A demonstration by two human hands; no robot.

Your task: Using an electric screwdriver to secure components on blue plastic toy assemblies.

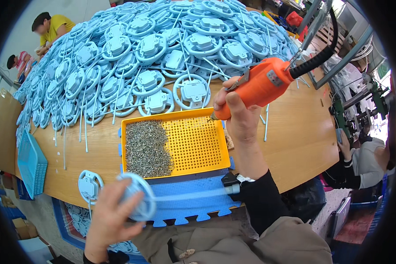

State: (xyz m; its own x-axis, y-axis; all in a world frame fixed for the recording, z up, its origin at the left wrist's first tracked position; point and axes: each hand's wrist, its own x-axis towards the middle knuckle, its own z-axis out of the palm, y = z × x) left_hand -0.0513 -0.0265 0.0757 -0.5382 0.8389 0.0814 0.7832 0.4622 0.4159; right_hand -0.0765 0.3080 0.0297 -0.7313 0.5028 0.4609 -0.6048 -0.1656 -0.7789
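My right hand (243,116) is wrapped around an orange electric screwdriver (265,82), raised over the right end of a yellow perforated tray (228,160). The tool's tip points down and left. Small metal screws (147,148) fill the tray's left part; its perforated floor shows on the right. Low at the left, my left hand (112,213), smeared by motion, has its fingers on a light-blue round plastic part (146,200) with a long stem reaching right over the blue foam mat (193,203). Another such part (90,187) lies at the table's near edge.
A big heap of light-blue round parts (193,90) covers the back of the wooden table (295,136). A blue basket (31,165) stands at the left edge. A black coiled cable (317,59) hangs from above to the screwdriver. Other people sit at far left and right.
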